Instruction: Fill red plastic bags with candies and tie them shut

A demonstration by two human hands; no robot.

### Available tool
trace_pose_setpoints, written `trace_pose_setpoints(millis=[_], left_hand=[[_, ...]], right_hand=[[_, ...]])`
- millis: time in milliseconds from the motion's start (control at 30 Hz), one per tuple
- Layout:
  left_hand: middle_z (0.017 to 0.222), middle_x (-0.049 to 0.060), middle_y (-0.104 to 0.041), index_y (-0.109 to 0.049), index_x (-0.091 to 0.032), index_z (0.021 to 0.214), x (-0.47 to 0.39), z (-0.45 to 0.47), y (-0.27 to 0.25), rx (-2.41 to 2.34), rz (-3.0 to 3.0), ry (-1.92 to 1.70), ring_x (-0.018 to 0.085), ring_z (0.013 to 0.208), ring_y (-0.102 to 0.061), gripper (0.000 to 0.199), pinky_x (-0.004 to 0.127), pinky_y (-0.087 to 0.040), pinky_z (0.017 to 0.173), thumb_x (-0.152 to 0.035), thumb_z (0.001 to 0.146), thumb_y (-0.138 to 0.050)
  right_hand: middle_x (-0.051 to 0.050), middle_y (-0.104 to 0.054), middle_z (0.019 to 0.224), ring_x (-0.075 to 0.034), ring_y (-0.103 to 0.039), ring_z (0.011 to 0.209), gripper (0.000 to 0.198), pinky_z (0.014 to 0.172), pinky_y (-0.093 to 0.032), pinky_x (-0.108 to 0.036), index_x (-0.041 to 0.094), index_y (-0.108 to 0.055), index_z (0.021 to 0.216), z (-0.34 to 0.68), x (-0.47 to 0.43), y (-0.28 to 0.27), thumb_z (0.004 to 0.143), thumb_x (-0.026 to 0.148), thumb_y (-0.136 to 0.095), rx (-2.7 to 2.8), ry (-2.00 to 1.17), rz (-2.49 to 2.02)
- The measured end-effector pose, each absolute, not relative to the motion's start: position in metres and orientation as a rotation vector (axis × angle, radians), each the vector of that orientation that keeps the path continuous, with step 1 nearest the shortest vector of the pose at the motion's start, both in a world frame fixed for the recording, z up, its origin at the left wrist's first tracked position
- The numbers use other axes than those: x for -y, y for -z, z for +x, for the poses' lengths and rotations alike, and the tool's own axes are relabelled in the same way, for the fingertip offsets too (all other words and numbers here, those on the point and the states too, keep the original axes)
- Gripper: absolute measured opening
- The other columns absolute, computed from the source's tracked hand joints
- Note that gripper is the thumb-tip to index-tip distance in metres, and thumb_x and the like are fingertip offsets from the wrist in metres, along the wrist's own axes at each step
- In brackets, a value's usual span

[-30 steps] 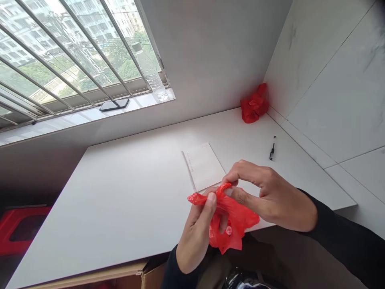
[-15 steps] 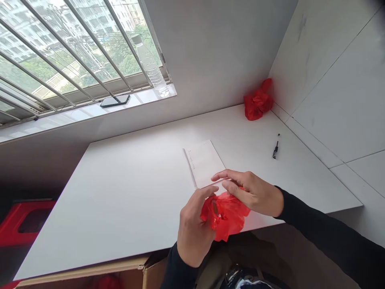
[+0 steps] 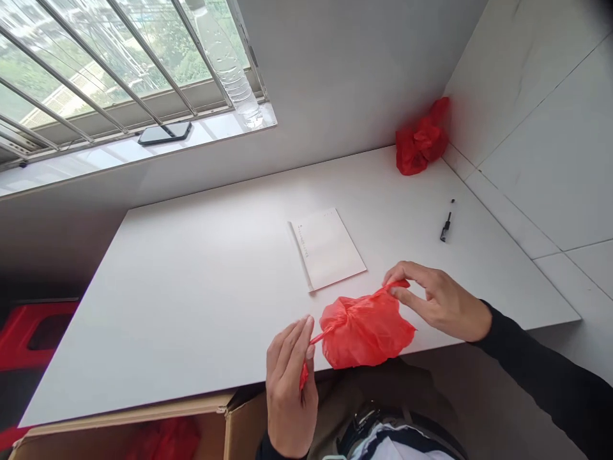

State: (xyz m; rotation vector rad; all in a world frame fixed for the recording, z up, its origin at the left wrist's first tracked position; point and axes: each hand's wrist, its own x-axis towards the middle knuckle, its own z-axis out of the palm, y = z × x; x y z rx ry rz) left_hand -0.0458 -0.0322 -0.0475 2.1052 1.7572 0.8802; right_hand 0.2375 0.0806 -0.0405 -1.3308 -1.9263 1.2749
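A red plastic bag [image 3: 366, 332] is stretched between my two hands at the table's front edge, its middle bunched and puffed out. My left hand [image 3: 291, 377] pinches one twisted end of it, with a bit of red showing below the fingers. With thumb and fingertips, my right hand [image 3: 433, 297] grips the other end, at the upper right of the bag. Just beyond the bag lies a white booklet [image 3: 330, 249] with small print along its left side. What the bag holds, if anything, cannot be seen.
On the white table [image 3: 191, 287], another red plastic bag [image 3: 421, 144] sits in the far right corner, and a black pen [image 3: 446, 227] lies nearer. An open cardboard box [image 3: 129, 415] stands below the front edge. The windowsill holds a phone [image 3: 165, 133] and a clear bottle [image 3: 230, 70].
My hands have moved apart, pulling the red bag's ends out sideways from a bunched shape. The booklet shows more fully now. The view has shifted slightly.
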Motion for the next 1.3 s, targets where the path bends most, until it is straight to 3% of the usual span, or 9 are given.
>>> trace_pose_setpoints(millis=[67,133,267,333,400,500,633,1067,1300], left_hand=[[0.13,0.001,-0.069,-0.064,-0.033,0.137,0.049,-0.055,0.064,-1.876,1.904,-0.845,0.018,0.122,-0.061,0.041,0.033,-0.05,0.104,-0.014,0.102,-0.052],[0.129,-0.002,-0.07,-0.07,-0.037,0.127,0.056,-0.052,0.074,-1.943,1.612,-0.884,0.017,0.121,-0.063,0.033,0.032,-0.052,0.103,-0.023,0.104,-0.051],[0.162,0.0,-0.043,-0.043,-0.04,0.153,0.044,-0.013,0.081,-1.944,1.331,-1.034,0.022,0.15,-0.038,0.049,0.043,-0.038,0.122,-0.034,0.105,-0.048],[0.169,0.001,-0.03,-0.032,-0.039,0.159,0.035,0.011,0.086,-1.908,1.415,-1.009,0.024,0.156,-0.026,0.056,0.048,-0.029,0.126,-0.033,0.106,-0.045],[0.168,0.002,-0.031,-0.031,-0.036,0.16,0.029,0.03,0.095,-1.932,1.546,-1.007,0.024,0.157,-0.023,0.055,0.051,-0.022,0.128,-0.026,0.106,-0.039],[0.164,0.006,-0.039,-0.03,-0.028,0.161,0.027,0.042,0.113,-2.035,1.732,-1.037,0.024,0.156,-0.027,0.059,0.053,-0.018,0.129,-0.018,0.104,-0.037],[0.165,0.011,-0.037,-0.029,-0.021,0.162,0.03,0.038,0.129,-2.063,1.897,-0.921,0.025,0.155,-0.03,0.062,0.051,-0.018,0.129,-0.014,0.101,-0.039],[0.165,0.013,-0.035,-0.025,-0.016,0.163,0.028,0.038,0.135,-2.124,2.061,-0.621,0.025,0.154,-0.032,0.065,0.045,-0.019,0.129,-0.018,0.101,-0.045],[0.164,0.014,-0.037,-0.022,-0.016,0.163,0.029,0.041,0.143,-2.102,2.051,-0.647,0.028,0.154,-0.031,0.071,0.05,-0.021,0.128,-0.015,0.098,-0.05]], right_hand=[[-0.003,-0.07,0.098,-0.021,-0.064,0.084,0.023,0.058,-0.045,-0.029,0.025,-0.061,0.091,0.251,-0.072,0.059,0.102,0.042,-0.051,1.882,-1.338,-1.474],[-0.005,-0.072,0.106,-0.023,-0.067,0.095,0.026,0.072,-0.052,-0.033,0.025,-0.059,0.092,0.253,-0.064,0.07,0.103,0.047,-0.049,1.786,-1.408,-1.482],[-0.007,-0.06,0.142,-0.024,-0.054,0.133,0.025,0.112,-0.043,-0.046,0.027,-0.051,0.102,0.224,-0.051,0.077,0.108,0.046,-0.038,1.557,-1.503,-1.282],[-0.008,-0.052,0.152,-0.023,-0.044,0.144,0.02,0.121,-0.035,-0.048,0.027,-0.048,0.108,0.204,-0.045,0.084,0.11,0.042,-0.035,1.587,-1.48,-1.171],[-0.009,-0.046,0.157,-0.022,-0.034,0.15,0.015,0.125,-0.03,-0.05,0.027,-0.047,0.115,0.187,-0.037,0.097,0.11,0.035,-0.035,1.714,-1.371,-1.085],[-0.011,-0.041,0.16,-0.023,-0.03,0.153,0.018,0.127,-0.026,-0.054,0.025,-0.044,0.124,0.176,-0.026,0.12,0.108,0.025,-0.036,1.892,-1.135,-1.022],[-0.013,-0.043,0.159,-0.026,-0.034,0.151,0.023,0.125,-0.029,-0.058,0.023,-0.045,0.127,0.177,-0.02,0.136,0.106,0.019,-0.037,2.02,-0.955,-1.015],[-0.014,-0.037,0.163,-0.027,-0.026,0.154,0.026,0.126,-0.025,-0.059,0.019,-0.047,0.129,0.173,-0.02,0.141,0.106,0.02,-0.037,2.266,-0.857,-1.101],[-0.014,-0.04,0.161,-0.029,-0.031,0.152,0.025,0.124,-0.028,-0.061,0.02,-0.048,0.127,0.171,-0.024,0.148,0.104,0.021,-0.039,2.265,-0.801,-1.098]])
